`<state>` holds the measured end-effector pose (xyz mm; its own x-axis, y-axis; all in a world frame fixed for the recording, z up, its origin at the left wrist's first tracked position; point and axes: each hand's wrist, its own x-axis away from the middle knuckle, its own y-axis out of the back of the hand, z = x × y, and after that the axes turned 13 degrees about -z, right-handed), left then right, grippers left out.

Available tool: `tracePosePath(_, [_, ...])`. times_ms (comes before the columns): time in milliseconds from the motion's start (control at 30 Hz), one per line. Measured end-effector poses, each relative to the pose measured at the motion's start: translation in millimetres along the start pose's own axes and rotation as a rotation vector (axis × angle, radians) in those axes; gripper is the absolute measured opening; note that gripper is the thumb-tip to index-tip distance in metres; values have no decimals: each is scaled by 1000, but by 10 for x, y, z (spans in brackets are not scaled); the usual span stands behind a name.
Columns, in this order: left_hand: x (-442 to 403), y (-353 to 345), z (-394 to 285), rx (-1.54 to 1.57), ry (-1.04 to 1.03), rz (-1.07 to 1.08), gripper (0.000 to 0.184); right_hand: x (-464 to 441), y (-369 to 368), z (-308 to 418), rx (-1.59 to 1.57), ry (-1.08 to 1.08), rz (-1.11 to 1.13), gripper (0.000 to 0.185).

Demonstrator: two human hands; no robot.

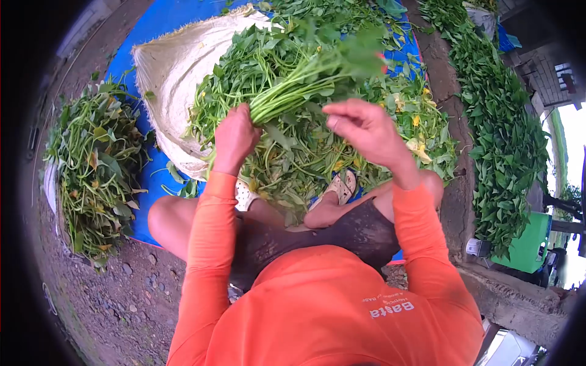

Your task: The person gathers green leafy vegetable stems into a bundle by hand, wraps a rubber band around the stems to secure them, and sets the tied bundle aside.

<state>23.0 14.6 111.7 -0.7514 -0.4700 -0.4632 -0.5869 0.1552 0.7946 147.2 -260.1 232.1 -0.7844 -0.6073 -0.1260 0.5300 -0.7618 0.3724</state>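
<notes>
My left hand (237, 135) is closed around the lower stems of a bunch of leafy greens (293, 91). The stems fan up and to the right, and the leaves at their far end are blurred. Just right of the bunch, my right hand (366, 128) is held in the air with its fingers loosely bent and the thumb a little apart. Nothing shows between those fingers. Below both hands lies a large heap of loose leafy stems (293, 161), partly over a pale woven sack (177, 67).
A blue tarp (160, 183) lies under the heap and my crossed legs. Another pile of greens (94, 177) stands at the left, with yellowed leaves in it. Along the right runs a long row of dark green leaves (494, 134), near a green box-like object (525, 244).
</notes>
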Motion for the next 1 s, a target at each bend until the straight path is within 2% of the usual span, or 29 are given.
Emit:
tracePosePath(33, [-196,119,-20,-56,-97,28,35,-36,218,321,38,86,-44,25])
tracePosePath(67, [-374,253,-57,-113,-191,62,36,-94,328,425,-91,191,-168,22])
tracePosePath(133, [-621,509,-203,-170,-412,22,29,-201,506,649,-27,372,-233,30])
tracePosePath(233, [-805,690,-408,-204,-575,53,23,-413,556,333,593,707,8,58])
tracePosePath(333, [-840,854,-666,-209,-687,45,22,-484,452,-354,636,387,254,72])
tracePosePath(400, [-824,915,-722,-181,-742,47,23,-466,463,-513,618,305,293,68])
tracePosePath(467, [-796,983,-748,-147,-801,89,37,-438,512,-565,620,160,410,66])
tracePosePath(533, [-771,1000,-751,-108,-836,117,51,-434,638,-182,646,-36,593,68])
tracePosePath(567, [-754,1002,-706,-86,-838,128,59,-334,700,-190,743,118,431,61])
tracePosePath(600, [-741,1030,-685,-65,-840,140,68,-289,771,-160,717,156,410,59])
tracePosePath(633, [-738,1073,-670,-48,-837,169,85,-264,844,-99,691,194,390,57])
tracePosePath(700, [-729,1182,-699,-8,-866,134,86,-200,904,-51,635,339,326,53])
tracePosePath(800, [-754,1305,-701,70,-907,51,91,-81,839,71,953,696,-51,55])
tracePosePath(833, [-768,1385,-711,85,-901,48,92,-80,787,-81,923,825,-213,60])
tracePosePath(867, [-779,1462,-735,104,-898,45,93,-112,701,-305,903,863,-231,62])
tracePosePath(933, [-774,1542,-874,55,-888,66,83,-253,470,-855,864,934,-262,67])
tracePosePath(1000, [-770,1542,-1045,-62,-888,77,72,-386,288,-1376,1052,913,-96,78])
